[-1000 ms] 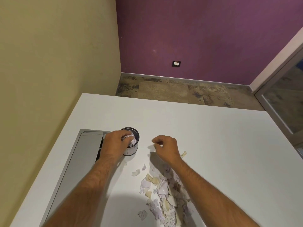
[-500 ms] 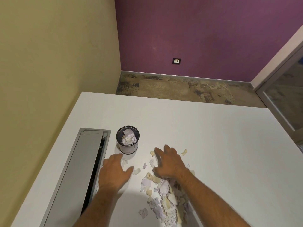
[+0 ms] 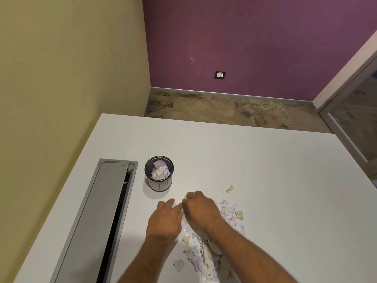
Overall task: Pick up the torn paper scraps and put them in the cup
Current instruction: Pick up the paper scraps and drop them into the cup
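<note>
A small dark mesh cup (image 3: 160, 186) stands on the white table (image 3: 265, 176), partly filled with paper scraps. A pile of torn white, lilac and cream paper scraps (image 3: 201, 255) lies below and to the right of it. My right hand (image 3: 202, 211) sits on the pile's upper end, fingers curled round some scraps, with one showing at its fingertips. My left hand (image 3: 165, 219) lies beside it on the left, fingers fairly straight and touching the pile's edge. Single scraps lie apart at the upper right (image 3: 230, 189) and lower left (image 3: 179, 264).
A long grey cable tray with a hinged lid (image 3: 106, 211) is set into the table left of the cup. The yellow wall runs along the table's left side. Beyond the far edge are floor and a purple wall with a socket (image 3: 220, 74).
My left hand came away from the cup and moved down to the pile. My right hand drew back onto the pile and curled its fingers. Both hands now meet.
</note>
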